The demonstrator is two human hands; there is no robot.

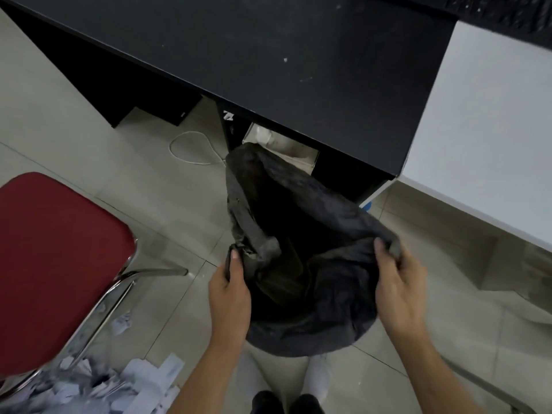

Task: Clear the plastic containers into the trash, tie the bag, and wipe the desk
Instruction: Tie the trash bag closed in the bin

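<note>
A black trash bag (298, 234) stands on the tiled floor in front of me, its mouth held wide. My left hand (230, 288) grips the bag's left rim and my right hand (397, 279) grips the right rim. The inside of the bag is dark and its contents cannot be made out. The black desk (298, 55) fills the upper part of the view, with small white specks on its top. No plastic containers show on it.
A red-seated chair with chrome legs (53, 264) stands at the left. Scraps of white paper (113, 386) lie on the floor below it. A white table (490, 130) adjoins the desk on the right. A white cable (191, 144) loops under the desk.
</note>
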